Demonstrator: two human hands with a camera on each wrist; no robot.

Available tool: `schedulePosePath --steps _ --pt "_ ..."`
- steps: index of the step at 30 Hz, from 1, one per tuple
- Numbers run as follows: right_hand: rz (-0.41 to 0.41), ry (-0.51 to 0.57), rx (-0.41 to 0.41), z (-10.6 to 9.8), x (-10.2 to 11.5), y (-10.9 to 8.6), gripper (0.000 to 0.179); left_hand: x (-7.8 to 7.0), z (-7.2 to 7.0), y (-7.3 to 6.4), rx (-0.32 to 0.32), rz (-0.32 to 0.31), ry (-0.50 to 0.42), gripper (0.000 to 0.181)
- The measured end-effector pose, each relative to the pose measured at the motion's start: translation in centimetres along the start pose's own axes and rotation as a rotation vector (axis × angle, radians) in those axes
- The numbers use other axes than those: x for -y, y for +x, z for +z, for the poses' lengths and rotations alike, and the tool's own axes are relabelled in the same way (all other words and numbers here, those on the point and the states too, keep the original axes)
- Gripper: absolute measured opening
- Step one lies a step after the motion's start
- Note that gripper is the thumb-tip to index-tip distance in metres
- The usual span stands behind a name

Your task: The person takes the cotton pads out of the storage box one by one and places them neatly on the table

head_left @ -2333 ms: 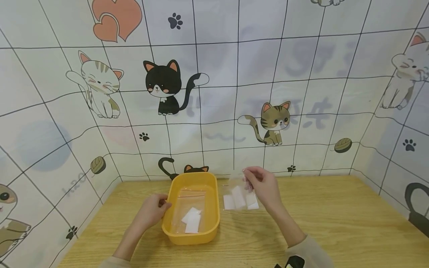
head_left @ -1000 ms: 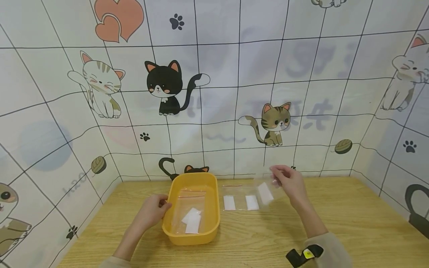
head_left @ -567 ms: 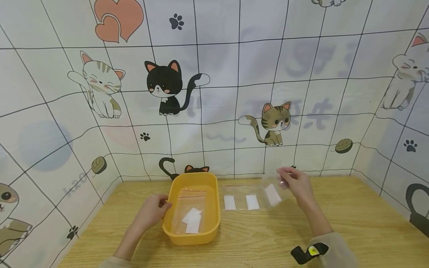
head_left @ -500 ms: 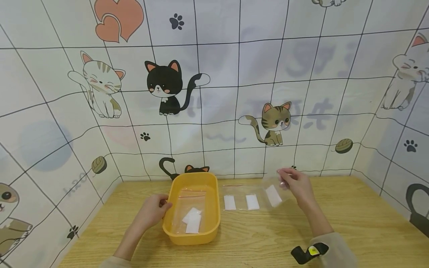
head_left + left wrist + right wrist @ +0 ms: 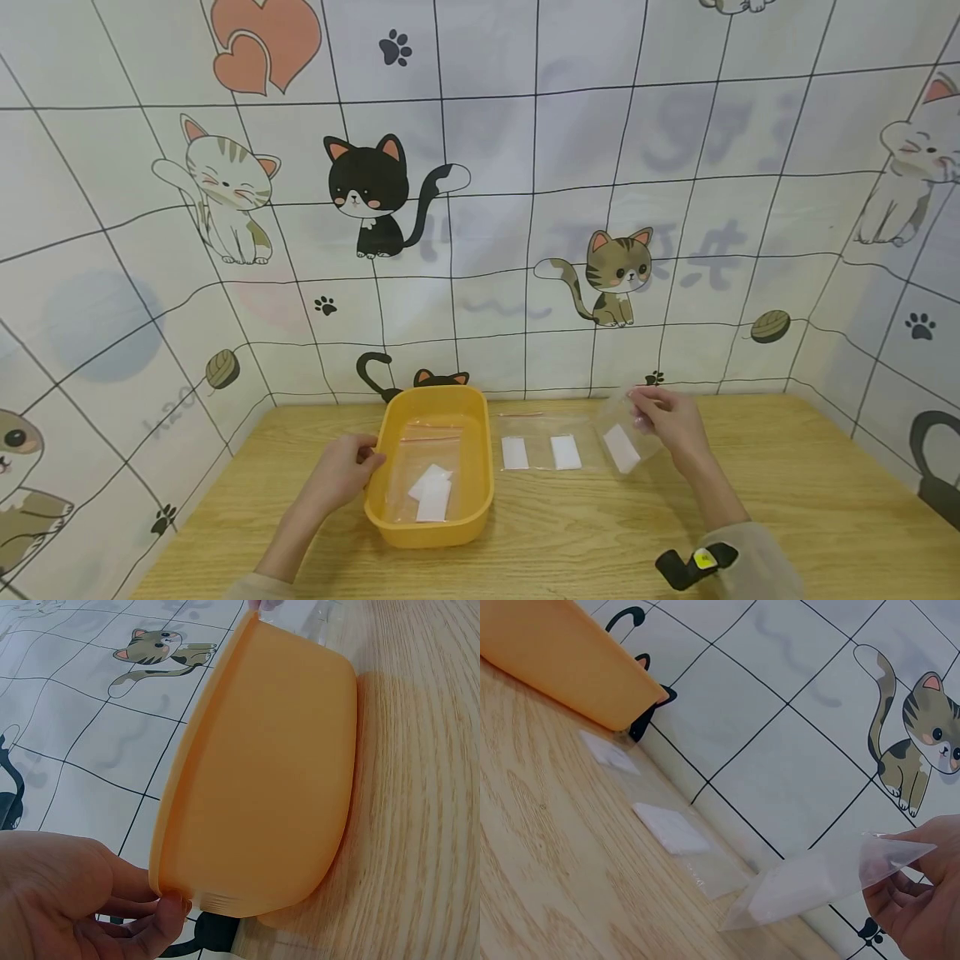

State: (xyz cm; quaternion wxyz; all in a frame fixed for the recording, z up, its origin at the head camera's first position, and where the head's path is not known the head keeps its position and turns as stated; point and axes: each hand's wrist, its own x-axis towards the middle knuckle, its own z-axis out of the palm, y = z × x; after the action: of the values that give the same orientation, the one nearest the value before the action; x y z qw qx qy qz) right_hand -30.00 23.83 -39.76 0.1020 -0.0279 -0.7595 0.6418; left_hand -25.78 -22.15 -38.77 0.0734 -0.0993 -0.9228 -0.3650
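On the left, my left hand [image 5: 337, 475] grips the rim of a yellow plastic tray [image 5: 486, 492]; the left wrist view shows its thumb and fingers [image 5: 172, 911] pinching the edge. Inside the tray lies a clear zip bag [image 5: 397, 467] with white rectangular pieces. At the right, my right hand [image 5: 678, 427] pinches the upper corner of another clear bag [image 5: 795, 889], which hangs tilted with a white rectangle in it, its lower edge near the tabletop. Between tray and right hand, two more bags, each with a white rectangle [image 5: 514, 453], lie flat side by side.
The wooden table [image 5: 570, 533] meets a white wall cloth [image 5: 487, 233] printed with cats and grid lines. It rises behind and at both sides. A black strap with a yellow label [image 5: 697, 562] is on the right sleeve.
The right hand has carried its bag rightward from over the flat bags, then lowered it slightly toward the table. The left hand and tray have stayed in place.
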Motion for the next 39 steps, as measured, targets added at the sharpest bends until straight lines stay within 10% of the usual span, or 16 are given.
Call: schedulePosePath --steps 24,39 --pt "0.107 -0.092 -0.039 -1.8 -1.4 -0.4 0.044 0.0 0.0 -0.1 -0.014 0.021 0.01 0.005" --pt "0.022 -0.438 -0.136 -2.4 -2.4 -0.2 0.033 0.1 0.1 0.0 -0.02 0.014 0.028 0.008"
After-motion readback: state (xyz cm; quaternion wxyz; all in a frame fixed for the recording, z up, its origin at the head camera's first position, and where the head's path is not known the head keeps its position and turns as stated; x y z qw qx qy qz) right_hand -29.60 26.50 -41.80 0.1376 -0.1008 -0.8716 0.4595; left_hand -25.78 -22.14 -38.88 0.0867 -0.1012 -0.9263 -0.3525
